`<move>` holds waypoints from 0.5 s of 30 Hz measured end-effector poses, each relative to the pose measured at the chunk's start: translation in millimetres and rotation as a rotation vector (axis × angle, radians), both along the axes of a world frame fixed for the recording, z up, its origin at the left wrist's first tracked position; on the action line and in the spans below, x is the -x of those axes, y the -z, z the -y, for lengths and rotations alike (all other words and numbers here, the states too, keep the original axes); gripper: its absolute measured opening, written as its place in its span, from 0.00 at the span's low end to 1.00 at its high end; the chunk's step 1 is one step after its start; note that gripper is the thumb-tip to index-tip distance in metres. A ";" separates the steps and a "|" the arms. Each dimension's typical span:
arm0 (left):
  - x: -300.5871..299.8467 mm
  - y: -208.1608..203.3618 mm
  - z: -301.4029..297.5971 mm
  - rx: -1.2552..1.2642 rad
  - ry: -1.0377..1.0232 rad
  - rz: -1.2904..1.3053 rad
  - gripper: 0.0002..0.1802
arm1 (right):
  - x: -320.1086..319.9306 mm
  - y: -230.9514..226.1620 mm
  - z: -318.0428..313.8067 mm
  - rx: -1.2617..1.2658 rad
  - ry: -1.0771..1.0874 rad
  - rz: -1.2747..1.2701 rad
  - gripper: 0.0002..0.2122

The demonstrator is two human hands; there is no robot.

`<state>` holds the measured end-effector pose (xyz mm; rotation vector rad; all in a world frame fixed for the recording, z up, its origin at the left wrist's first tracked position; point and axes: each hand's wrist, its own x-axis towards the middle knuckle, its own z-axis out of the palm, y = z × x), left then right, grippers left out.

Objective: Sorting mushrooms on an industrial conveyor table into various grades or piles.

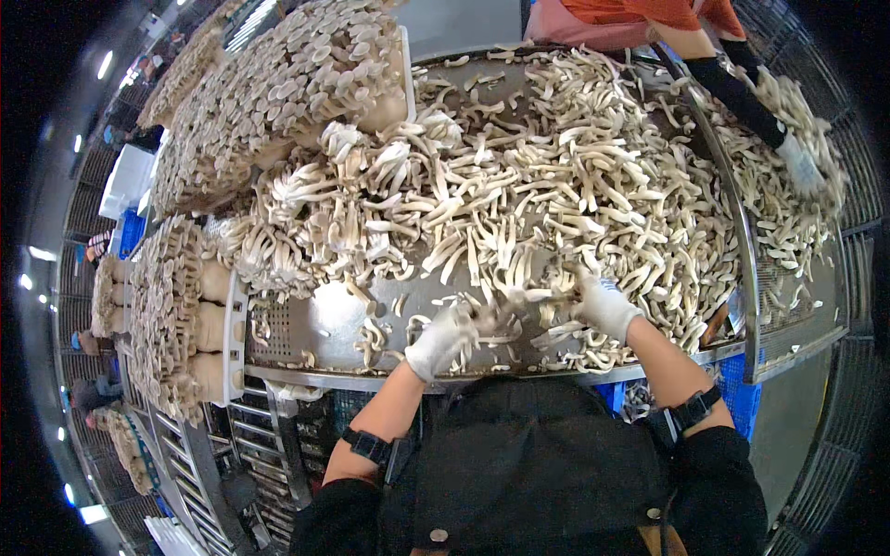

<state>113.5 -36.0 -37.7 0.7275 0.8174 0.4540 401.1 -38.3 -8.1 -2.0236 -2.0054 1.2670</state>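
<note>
Looking partway-ish: loose cream long-stemmed mushrooms (603, 181) heaped, grey-capped clumps (283, 83) unsplit; white-gloved left hand (441, 342) and right hand (605, 309) apart, grips blurry, can't tell.

From here I count two white-gloved hands (439, 345) (607, 311), two black buckled forearm straps (368, 444), two round metal studs (438, 536), three pale rounded blocks (213, 281) at the left and one orange-clad co-worker (681, 13); the loose cream-stemmed mushrooms (616, 185) defeat my tally.
</note>
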 end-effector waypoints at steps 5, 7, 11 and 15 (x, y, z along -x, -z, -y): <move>-23.8 22.9 -13.3 0.009 -0.132 0.048 0.34 | 9.0 -1.0 -29.0 -0.075 0.190 -0.169 0.24; -49.9 19.7 -28.9 -0.061 -0.011 -0.092 0.34 | 19.7 33.1 -51.4 0.101 0.029 0.059 0.22; -67.6 95.9 -37.4 0.300 -0.135 -0.171 0.24 | 42.3 110.5 -60.7 0.027 0.057 -0.080 0.19; -57.0 53.1 -32.6 0.301 -0.050 0.298 0.18 | 30.7 131.6 -28.9 -0.058 0.169 -0.559 0.16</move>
